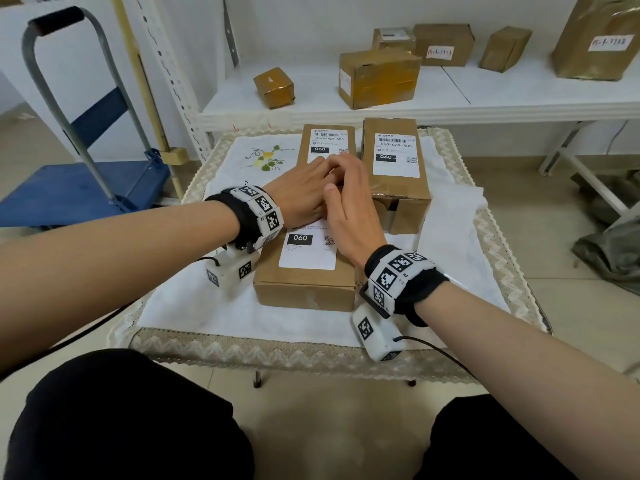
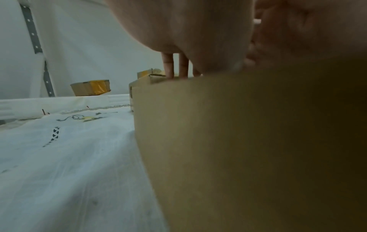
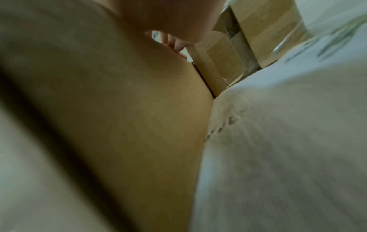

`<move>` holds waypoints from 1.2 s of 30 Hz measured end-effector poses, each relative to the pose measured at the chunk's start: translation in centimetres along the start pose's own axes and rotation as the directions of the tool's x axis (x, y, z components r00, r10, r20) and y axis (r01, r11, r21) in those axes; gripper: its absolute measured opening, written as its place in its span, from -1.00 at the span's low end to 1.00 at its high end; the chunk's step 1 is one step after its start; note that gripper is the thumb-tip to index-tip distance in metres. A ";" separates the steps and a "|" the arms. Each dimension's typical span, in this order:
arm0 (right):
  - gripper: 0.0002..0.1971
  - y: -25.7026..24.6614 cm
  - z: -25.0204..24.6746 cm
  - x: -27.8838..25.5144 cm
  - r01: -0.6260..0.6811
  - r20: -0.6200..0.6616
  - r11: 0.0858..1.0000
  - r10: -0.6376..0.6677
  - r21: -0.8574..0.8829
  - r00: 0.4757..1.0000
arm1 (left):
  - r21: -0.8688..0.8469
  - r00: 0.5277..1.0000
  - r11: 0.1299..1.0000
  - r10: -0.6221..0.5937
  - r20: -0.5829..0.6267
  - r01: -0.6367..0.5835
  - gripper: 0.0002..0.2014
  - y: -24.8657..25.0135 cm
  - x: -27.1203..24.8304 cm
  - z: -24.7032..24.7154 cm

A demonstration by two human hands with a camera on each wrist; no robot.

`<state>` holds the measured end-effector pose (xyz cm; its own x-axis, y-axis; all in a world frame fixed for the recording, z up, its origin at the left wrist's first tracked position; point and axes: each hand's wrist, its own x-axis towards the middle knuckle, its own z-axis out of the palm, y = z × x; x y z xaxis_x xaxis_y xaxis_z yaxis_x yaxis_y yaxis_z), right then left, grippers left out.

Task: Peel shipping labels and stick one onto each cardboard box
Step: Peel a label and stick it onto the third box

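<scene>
Head view: near cardboard box sits on the white-cloth surface | shipping label lies on its top | left hand and right hand press flat on the label, fingers straight, holding nothing | two labelled boxes stand at the far side

We cannot read the upper half of the nearest label because both hands cover it, the wrist views blur that box's side to brown, and the big parcel is cut off at the edge.
</scene>
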<state>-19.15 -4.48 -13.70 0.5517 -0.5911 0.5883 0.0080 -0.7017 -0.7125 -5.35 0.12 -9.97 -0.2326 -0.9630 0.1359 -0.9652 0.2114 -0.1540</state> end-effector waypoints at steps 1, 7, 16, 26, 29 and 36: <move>-0.64 0.0 0.0 0.0 -0.002 0.001 1.000 0.002 0.002 1.000 | 0.012 1.000 1.000 -0.001 -0.005 0.001 -0.59 0.0 -0.1 0.0; -0.61 -0.7 -0.1 -0.1 0.011 0.082 0.999 -0.007 -0.048 0.997 | -0.122 0.998 0.990 -0.068 -0.010 0.067 -0.41 0.1 -2.3 -1.2; -0.59 -1.0 1.1 -0.3 0.018 0.133 0.993 -0.002 -0.117 0.991 | -0.075 0.983 0.982 -0.164 0.086 0.171 -0.49 1.3 -3.7 0.0; -0.60 -0.9 0.4 -0.6 -0.064 0.157 0.993 0.079 -0.097 0.984 | -0.084 0.977 0.977 -0.189 0.096 0.197 -0.24 1.2 -5.7 1.0; -0.60 -0.9 0.2 -0.7 -0.070 0.171 0.991 0.089 -0.111 0.981 | -0.114 0.974 0.971 -0.200 0.102 0.211 -0.22 1.4 -6.3 1.2; -0.59 -0.8 0.0 -1.0 -0.085 0.196 0.989 0.107 -0.120 0.975 | -0.153 0.985 0.974 -0.159 0.061 0.166 -0.30 2.2 -7.4 0.6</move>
<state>-19.69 -3.33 -13.69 0.7022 -0.5734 0.4221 -0.1390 -0.6919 -0.7085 -5.74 7.60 -11.89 -0.0690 -0.9927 0.0988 -0.9972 0.0715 0.0222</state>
